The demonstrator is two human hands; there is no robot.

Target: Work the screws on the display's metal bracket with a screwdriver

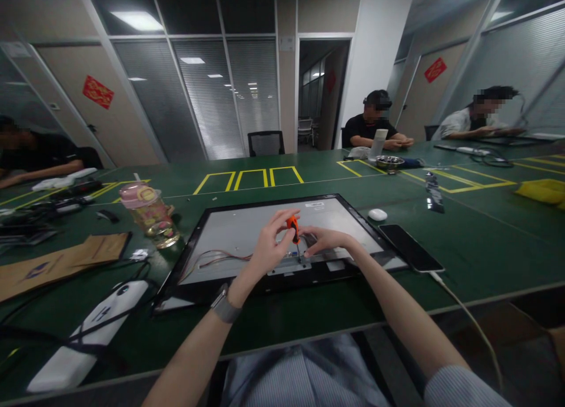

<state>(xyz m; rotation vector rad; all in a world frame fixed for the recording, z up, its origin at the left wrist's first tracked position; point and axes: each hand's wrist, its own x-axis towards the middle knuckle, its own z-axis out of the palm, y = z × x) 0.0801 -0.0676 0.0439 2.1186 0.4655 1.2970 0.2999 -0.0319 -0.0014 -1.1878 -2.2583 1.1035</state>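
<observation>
An orange-and-black screwdriver [293, 224] stands nearly upright, its tip down at the lower edge of a flat display panel [238, 226]. My left hand [272, 245] grips its handle between thumb and fingers. Just right of the shaft is my right hand [325, 240], thumb and fingers apart, the thumb low near the panel's metal strip [286, 264]. Whether its fingertips touch the shaft is hard to make out. The panel lies back side up, with a grey back and black border. Thin coloured wires [216, 255] run across its left part.
Left of the panel are a pink-lidded cup [152, 216], a brown paper bag [66, 263] and a white device with black straps [95, 330]. On the right lie a phone [410, 248] on a cable and a white earbud case [377, 214]. Several people sit around the green table.
</observation>
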